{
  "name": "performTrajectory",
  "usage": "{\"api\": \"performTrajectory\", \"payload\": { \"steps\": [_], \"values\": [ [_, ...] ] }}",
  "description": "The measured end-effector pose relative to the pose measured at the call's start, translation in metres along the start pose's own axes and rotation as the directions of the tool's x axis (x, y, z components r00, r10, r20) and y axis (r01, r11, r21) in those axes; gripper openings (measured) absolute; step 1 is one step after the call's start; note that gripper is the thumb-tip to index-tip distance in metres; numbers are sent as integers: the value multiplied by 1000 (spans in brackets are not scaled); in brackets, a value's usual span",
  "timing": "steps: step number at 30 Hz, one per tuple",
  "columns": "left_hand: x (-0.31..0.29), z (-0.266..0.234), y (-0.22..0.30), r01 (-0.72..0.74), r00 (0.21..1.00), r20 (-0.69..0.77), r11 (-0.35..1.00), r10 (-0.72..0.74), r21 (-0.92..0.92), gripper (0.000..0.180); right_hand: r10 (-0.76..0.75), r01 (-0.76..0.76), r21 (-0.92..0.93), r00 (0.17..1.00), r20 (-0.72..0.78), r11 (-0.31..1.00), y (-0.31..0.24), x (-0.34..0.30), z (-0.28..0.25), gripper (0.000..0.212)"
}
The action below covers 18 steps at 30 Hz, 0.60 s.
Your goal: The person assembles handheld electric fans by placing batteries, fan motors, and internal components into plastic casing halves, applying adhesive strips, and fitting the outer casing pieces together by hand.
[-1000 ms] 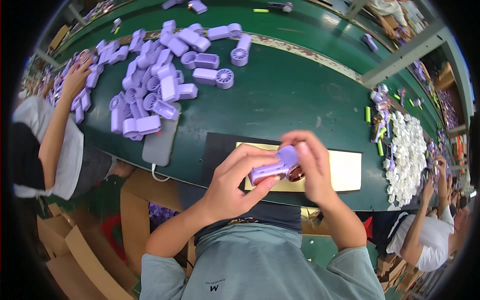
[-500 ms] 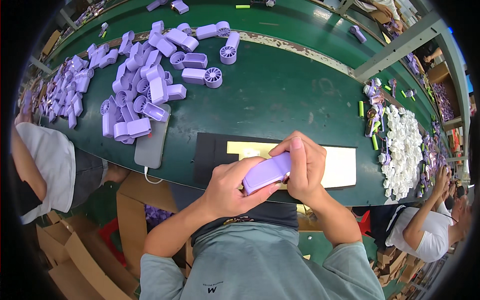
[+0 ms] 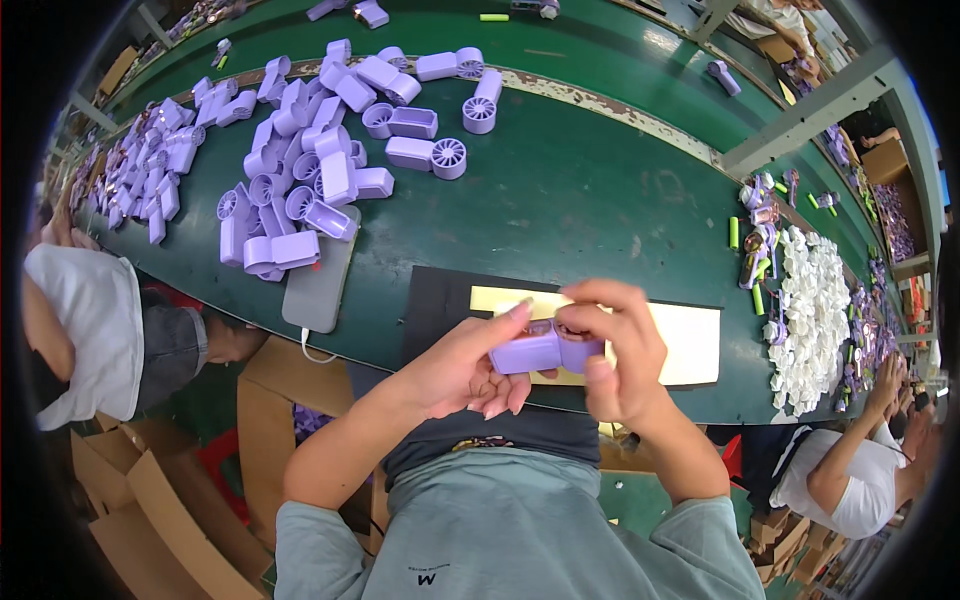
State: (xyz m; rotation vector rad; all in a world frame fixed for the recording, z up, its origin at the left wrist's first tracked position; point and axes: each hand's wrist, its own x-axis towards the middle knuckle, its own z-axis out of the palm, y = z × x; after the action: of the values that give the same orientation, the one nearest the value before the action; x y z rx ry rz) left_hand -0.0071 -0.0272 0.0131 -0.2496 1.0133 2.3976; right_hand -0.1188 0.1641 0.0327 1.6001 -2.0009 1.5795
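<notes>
A purple plastic fan housing [image 3: 527,354] is held in front of me, above a black mat [image 3: 430,312] with a pale yellow sheet [image 3: 690,345] on it. Its hollow side faces up, and coppery parts show inside. My left hand [image 3: 450,372] grips the handle end, thumb on the upper edge and fingers below. Around the round end curl the fingers of my right hand [image 3: 628,358], with the thumb on the near side. The fingers partly cover the round end.
Left lies a heap of purple housings [image 3: 338,178], beside a grey phone [image 3: 320,288] with a white cable. Right are white plastic pieces [image 3: 808,320] and green cylindrical cells [image 3: 734,234]. A metal post [image 3: 812,112] stands before the green conveyor [image 3: 600,62]. People sit at both sides.
The housing has been turned over, from its smooth back to its open side. My right hand has shifted its hold to the round end. The view has swung slightly left.
</notes>
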Motion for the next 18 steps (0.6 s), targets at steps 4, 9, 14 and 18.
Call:
{"api": "performTrajectory", "payload": {
  "steps": [4, 9, 14, 18],
  "values": [
    [6, 6, -10, -38, 995, -91, 989, 52, 146, 76, -22, 22, -8, 996, -84, 1000, 11, -6, 8, 15],
    [4, 34, -15, -327, 792, -132, 596, 596, 733, 56, 153, -145, 59, 971, -184, 988, 6, -7, 7, 17],
    [18, 28, -27, -306, 472, 239, -96, 849, 947, 54, 138, -125, 68, 963, -230, 990, 7, -8, 14, 24],
    [17, 31, -22, -293, 462, 321, -200, 826, 935, 51, 183, -163, 97, 951, -250, 982, 7, -9, 13, 33]
  ]
}}
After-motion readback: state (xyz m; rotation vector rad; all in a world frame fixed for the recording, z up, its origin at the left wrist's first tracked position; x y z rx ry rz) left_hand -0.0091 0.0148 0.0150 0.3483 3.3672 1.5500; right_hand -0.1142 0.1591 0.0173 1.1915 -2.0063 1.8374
